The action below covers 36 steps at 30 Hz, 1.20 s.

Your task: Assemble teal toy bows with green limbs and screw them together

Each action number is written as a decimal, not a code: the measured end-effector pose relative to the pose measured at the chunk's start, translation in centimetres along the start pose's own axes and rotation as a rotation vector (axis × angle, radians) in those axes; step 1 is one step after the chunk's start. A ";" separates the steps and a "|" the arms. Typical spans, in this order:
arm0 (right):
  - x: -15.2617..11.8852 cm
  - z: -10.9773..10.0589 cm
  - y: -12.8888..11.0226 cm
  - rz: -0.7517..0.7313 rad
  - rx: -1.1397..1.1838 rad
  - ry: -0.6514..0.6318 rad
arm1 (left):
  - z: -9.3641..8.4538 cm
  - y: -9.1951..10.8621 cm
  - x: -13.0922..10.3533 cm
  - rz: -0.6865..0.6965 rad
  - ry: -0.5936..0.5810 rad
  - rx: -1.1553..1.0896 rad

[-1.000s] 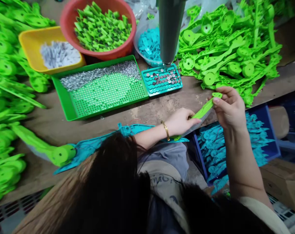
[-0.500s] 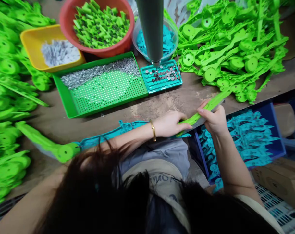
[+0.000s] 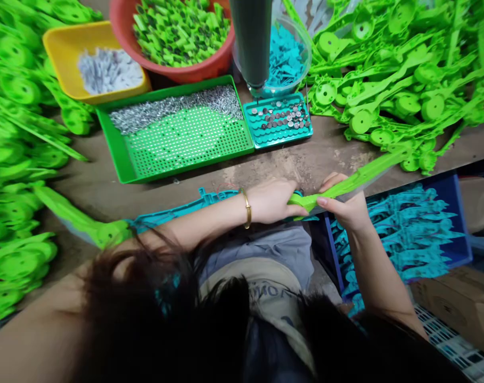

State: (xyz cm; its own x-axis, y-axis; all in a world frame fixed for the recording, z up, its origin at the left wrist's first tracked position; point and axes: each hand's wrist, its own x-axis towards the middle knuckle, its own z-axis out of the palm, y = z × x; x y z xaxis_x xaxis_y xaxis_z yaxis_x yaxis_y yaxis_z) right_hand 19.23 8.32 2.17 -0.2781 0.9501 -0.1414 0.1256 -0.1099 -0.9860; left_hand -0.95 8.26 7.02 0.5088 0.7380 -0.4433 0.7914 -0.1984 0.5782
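head view: green part [image 3: 363, 178] between right-hand fingers [image 3: 328, 202]

Gold bangle [image 3: 247, 209], beige shirt [image 3: 261, 275] with lettering

Yellow tub [image 3: 62, 56] of grey pieces [image 3: 108, 72], red basin [image 3: 186, 73] of green pieces [image 3: 181, 37], green tray [image 3: 173, 143] with small metal pieces [image 3: 178, 106] along its far side, teal tray [image 3: 284, 139] of metal discs [image 3: 290, 124], dark pole [image 3: 251, 42] partly hiding a clear bowl [image 3: 308, 56] of blue pieces [image 3: 287, 58], cardboard box [image 3: 457, 300], counter [image 3: 281, 162]
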 end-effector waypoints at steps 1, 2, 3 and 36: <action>-0.2 0.1 -0.1 0.054 0.025 0.029 | -0.3 -0.1 -0.1 -0.031 -0.042 0.008; -0.4 0.3 -0.2 0.125 0.069 0.054 | -0.5 -0.1 -0.2 -0.045 -0.063 0.000; -0.7 0.6 -0.2 0.200 0.122 0.069 | -0.6 -0.1 -0.3 -0.048 -0.062 -0.013; -2.1 -0.7 -1.7 0.206 0.242 0.107 | 0.2 0.4 0.6 0.037 -0.039 -0.191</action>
State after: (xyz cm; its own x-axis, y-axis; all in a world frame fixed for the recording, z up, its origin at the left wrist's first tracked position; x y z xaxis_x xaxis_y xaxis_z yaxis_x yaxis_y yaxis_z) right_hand 20.27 6.70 4.21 -0.1675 0.9244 -0.3426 -0.0650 -0.3572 -0.9318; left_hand -0.23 8.49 6.86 0.5520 0.7064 -0.4430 0.6950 -0.0963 0.7125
